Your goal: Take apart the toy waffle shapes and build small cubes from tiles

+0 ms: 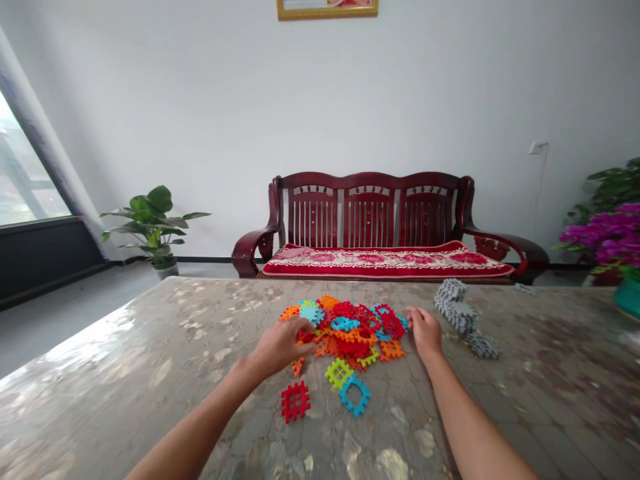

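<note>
A pile of coloured plastic grid pieces [350, 327], red, orange, blue and green, lies in the middle of the marbled table [150, 373]. My left hand [280, 347] rests at the pile's left edge with fingers curled over an orange and a red piece. At the pile's right edge my right hand [425, 330] has its fingers bent down onto the pieces; what they grip is hidden. A red piece [295, 402], a blue piece [355, 395] and a green piece [339, 372] lie apart, nearer to me.
Grey grid pieces [457, 310] are stacked to the right of the pile. A red wooden bench [375, 233] stands behind the table. A potted plant [155, 227] sits on the floor at left, purple flowers in a teal pot [617, 247] at the table's right edge.
</note>
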Demonstrator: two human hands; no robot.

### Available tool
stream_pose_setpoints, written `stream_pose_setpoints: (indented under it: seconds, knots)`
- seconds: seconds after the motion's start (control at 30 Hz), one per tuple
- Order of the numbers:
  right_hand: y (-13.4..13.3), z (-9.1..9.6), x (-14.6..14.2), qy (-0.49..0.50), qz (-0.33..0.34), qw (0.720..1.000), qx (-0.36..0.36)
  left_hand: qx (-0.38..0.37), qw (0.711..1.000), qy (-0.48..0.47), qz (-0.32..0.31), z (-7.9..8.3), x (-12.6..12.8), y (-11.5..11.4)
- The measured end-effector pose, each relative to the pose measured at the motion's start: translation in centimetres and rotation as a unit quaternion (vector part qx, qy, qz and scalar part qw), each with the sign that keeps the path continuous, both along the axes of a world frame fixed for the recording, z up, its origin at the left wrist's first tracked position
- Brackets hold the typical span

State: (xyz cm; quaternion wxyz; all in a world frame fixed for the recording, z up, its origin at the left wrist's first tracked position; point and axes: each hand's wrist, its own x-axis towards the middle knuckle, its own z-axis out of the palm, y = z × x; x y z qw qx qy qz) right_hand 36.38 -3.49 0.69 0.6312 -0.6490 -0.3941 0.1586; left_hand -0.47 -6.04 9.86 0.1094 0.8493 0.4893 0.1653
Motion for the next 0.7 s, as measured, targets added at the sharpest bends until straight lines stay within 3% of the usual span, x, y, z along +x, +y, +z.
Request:
stream_pose_setpoints:
  seconds: [0.17, 0.3, 0.7]
  knots:
    - [0.0, -0.1, 0.0, 0.002, 0.001, 1.000, -0.001, -0.046, 0.986, 0.152, -0.042, 0.3, -0.7, -4.3]
    - [0.0, -0.2, 0.0, 0.001, 0.001, 1.000, -0.002, -0.055, 0.972, 0.220, -0.066, 0.0, -0.7, -6.0]
    - [0.0, 0.1, -0.1, -0.001, -0.001, 1.000, -0.004, -0.055, 0.984, 0.168, -0.033, -0.9, -0.6, -6.0]
